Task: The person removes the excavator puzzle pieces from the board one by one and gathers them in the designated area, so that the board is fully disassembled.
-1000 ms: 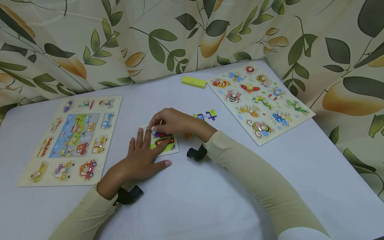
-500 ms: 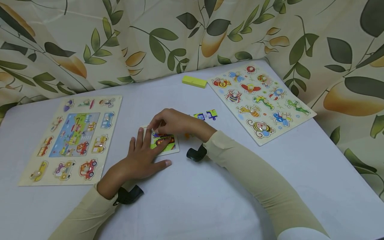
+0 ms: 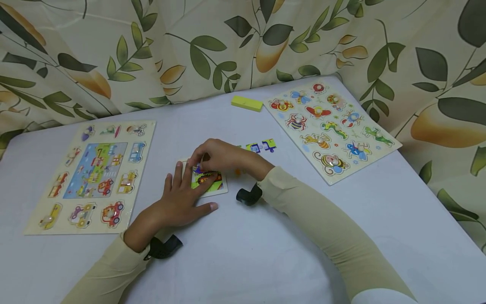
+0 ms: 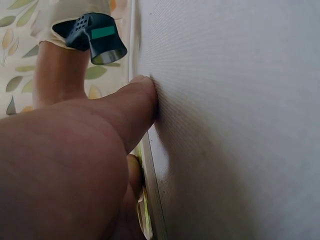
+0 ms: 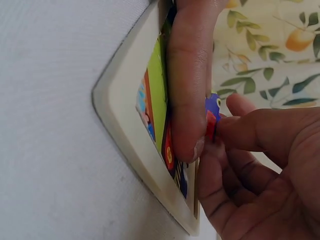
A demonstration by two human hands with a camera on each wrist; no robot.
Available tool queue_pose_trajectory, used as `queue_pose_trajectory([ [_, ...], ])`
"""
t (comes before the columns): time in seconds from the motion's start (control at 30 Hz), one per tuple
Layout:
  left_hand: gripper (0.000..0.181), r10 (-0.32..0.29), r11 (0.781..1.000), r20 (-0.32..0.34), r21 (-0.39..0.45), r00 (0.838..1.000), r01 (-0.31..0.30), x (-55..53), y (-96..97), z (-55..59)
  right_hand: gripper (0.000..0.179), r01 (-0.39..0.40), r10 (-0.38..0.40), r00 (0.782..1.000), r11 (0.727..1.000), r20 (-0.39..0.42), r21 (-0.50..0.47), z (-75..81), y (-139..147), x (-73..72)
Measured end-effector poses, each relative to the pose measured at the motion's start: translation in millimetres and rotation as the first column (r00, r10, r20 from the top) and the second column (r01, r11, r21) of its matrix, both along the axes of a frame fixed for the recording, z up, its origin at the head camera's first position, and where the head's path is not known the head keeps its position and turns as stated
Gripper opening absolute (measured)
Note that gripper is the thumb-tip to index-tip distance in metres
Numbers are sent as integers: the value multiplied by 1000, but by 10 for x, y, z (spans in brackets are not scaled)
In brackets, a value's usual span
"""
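Observation:
A small jigsaw tray [image 3: 222, 191] with a pale rim lies on the table, its picture showing green, orange and dark parts. My left hand [image 3: 172, 207] rests across it, fingers spread and straight, one finger on the picture. In the right wrist view, that finger [image 5: 187, 95] presses on the pieces. My right hand [image 3: 220, 155] is over the tray's far part, close to the left fingertips. Between its thumb and fingers it pinches a blue and red jigsaw piece [image 5: 213, 116], partly hidden by the left finger. In the left wrist view, the left thumb [image 4: 140, 100] touches the white cloth.
Loose jigsaw pieces [image 3: 262, 146] lie beyond the right wrist, with an orange bit [image 3: 238, 172] partly under it. A vehicle peg puzzle [image 3: 142, 169] lies left; an insect peg puzzle [image 3: 322, 169] lies right. A yellow block [image 3: 247, 103] sits near the leaf-patterned curtain [image 3: 212, 25].
Both hands stay almost in place. The right fingers shift very slightly over the tray, and a little more of the blue part shows beneath them.

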State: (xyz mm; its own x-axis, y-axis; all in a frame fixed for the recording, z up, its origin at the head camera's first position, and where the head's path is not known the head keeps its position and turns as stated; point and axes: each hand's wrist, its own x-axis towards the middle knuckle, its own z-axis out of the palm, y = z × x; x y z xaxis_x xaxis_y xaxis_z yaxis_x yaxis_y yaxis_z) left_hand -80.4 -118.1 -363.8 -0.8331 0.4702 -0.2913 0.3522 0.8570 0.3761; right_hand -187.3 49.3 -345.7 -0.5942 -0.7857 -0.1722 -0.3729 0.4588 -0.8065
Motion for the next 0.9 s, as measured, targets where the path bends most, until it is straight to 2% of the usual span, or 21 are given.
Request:
queue_pose_trajectory([
  [0.27,69,4,1000,1,-13,1000,-4,-4,6,-4,26,6,-7,1000,999,-5,-37,-1,25,-7],
  [0.73,70,4,1000,3,-24,1000,-4,2,9,7,17,-12,19,997,997,78,-82,22,35,-12],
  [0.9,70,3,1000,5,-27,1000,-3,-3,3,-2,16,-6,9,999,998,52,-64,13,33,-21],
])
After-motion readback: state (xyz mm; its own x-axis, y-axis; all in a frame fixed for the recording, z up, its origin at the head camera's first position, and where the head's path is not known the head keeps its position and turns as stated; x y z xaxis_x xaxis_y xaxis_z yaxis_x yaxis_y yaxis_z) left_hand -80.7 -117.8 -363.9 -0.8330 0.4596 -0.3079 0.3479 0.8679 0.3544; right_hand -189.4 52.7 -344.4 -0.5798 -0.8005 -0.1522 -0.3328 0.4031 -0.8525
